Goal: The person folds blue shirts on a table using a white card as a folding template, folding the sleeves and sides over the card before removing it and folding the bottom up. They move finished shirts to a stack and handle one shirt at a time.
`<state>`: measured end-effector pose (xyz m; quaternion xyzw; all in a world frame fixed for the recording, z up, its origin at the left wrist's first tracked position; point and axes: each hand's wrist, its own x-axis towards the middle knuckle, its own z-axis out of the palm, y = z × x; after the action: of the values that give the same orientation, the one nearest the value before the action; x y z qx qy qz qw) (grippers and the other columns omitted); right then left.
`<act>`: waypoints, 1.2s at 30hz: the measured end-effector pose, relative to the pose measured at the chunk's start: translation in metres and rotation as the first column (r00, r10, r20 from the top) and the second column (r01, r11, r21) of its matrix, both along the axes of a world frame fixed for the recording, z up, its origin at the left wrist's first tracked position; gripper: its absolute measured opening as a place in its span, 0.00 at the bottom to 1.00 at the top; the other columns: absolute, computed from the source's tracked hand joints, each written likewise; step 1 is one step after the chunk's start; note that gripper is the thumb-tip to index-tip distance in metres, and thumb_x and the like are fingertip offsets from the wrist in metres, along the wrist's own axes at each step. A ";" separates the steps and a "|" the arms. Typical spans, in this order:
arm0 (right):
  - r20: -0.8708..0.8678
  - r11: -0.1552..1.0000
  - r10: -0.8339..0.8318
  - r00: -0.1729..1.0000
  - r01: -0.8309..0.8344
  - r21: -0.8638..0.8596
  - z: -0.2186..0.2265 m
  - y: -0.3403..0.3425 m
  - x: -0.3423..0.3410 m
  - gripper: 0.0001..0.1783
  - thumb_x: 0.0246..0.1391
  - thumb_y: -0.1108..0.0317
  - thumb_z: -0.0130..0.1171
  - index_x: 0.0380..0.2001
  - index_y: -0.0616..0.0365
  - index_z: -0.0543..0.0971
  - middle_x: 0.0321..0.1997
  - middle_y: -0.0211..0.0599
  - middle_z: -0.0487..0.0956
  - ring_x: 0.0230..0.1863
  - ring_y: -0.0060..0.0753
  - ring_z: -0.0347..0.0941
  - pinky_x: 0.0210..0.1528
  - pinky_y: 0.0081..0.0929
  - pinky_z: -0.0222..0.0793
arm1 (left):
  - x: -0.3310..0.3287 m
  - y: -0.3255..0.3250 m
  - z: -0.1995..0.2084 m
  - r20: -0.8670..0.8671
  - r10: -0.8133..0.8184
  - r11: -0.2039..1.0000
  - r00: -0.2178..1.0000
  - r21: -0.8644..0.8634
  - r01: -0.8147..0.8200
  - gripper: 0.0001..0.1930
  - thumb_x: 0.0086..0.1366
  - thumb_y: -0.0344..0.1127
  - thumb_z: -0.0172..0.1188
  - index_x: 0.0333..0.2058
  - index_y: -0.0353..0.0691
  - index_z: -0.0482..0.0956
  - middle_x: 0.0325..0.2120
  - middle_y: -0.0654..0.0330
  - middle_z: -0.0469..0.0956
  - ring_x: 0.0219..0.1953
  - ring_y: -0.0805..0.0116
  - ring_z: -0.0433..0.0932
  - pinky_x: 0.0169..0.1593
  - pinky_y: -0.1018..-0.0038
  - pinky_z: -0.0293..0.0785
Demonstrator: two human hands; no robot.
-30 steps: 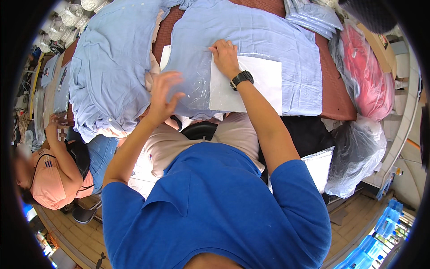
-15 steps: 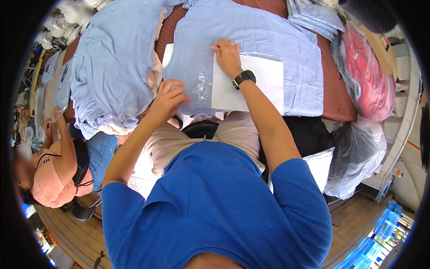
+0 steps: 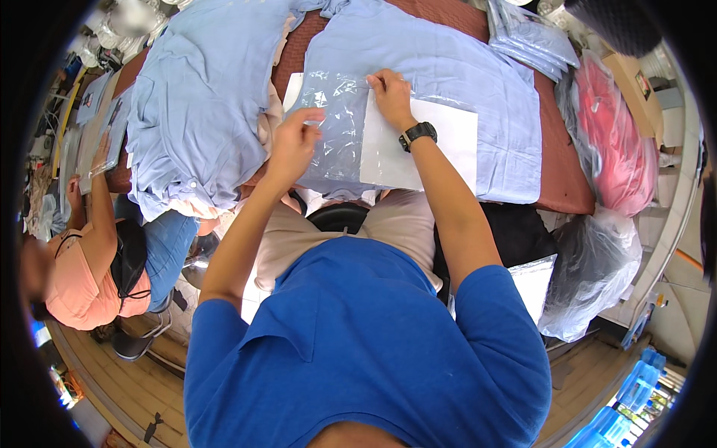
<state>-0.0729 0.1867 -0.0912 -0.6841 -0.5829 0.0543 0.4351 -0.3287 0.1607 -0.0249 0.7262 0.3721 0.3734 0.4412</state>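
Blue garment (image 3: pixel 455 67) partly hidden by white sheet (image 3: pixel 458 142)

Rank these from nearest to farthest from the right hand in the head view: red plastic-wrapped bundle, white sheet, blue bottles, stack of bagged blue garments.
From the right hand:
1. White sheet: right by the hand, partly under the forearm.
2. Stack of bagged blue garments: upper right.
3. Red plastic-wrapped bundle: farther right.
4. Blue bottles: lower right.

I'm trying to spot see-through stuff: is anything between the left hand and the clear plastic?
Nothing that shows. The left hand is at the left edge of the clear plastic; I can't tell if it touches. The white sheet and right hand are farther right.
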 end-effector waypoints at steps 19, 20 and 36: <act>-0.038 0.999 -0.035 0.999 0.035 -0.015 0.044 -0.012 0.002 0.11 0.59 0.58 0.61 0.30 0.54 0.81 0.35 0.34 0.80 0.41 0.43 0.69 0.52 0.44 0.57 | 0.077 0.033 -0.021 -0.143 -0.227 0.955 0.963 -0.225 0.192 0.13 0.56 0.29 0.68 0.40 0.30 0.81 0.33 0.54 0.82 0.27 0.71 0.80 0.32 0.74 0.77; -0.060 1.000 -0.017 0.998 0.017 -0.013 0.045 -0.010 0.003 0.11 0.59 0.58 0.61 0.30 0.54 0.81 0.36 0.34 0.80 0.41 0.43 0.69 0.52 0.44 0.57 | 0.074 0.034 -0.022 -0.157 -0.246 0.952 0.957 -0.225 0.208 0.14 0.56 0.29 0.68 0.40 0.30 0.81 0.34 0.54 0.82 0.27 0.71 0.80 0.33 0.74 0.77; 0.446 0.831 -0.283 0.849 0.449 -0.328 0.049 -0.132 0.121 0.26 0.50 0.55 0.69 0.46 0.63 0.77 0.47 0.60 0.74 0.52 0.63 0.71 0.52 0.51 0.70 | 0.042 0.024 -0.025 -0.425 0.106 0.878 0.899 0.465 0.116 0.20 0.48 0.23 0.68 0.42 0.43 0.79 0.42 0.56 0.70 0.46 0.55 0.71 0.50 0.62 0.68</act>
<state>0.0485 0.0550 -0.0421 -0.8592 -0.4847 -0.0406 0.1587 -0.2869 0.1846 -0.0499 0.8784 0.3557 0.2796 0.1539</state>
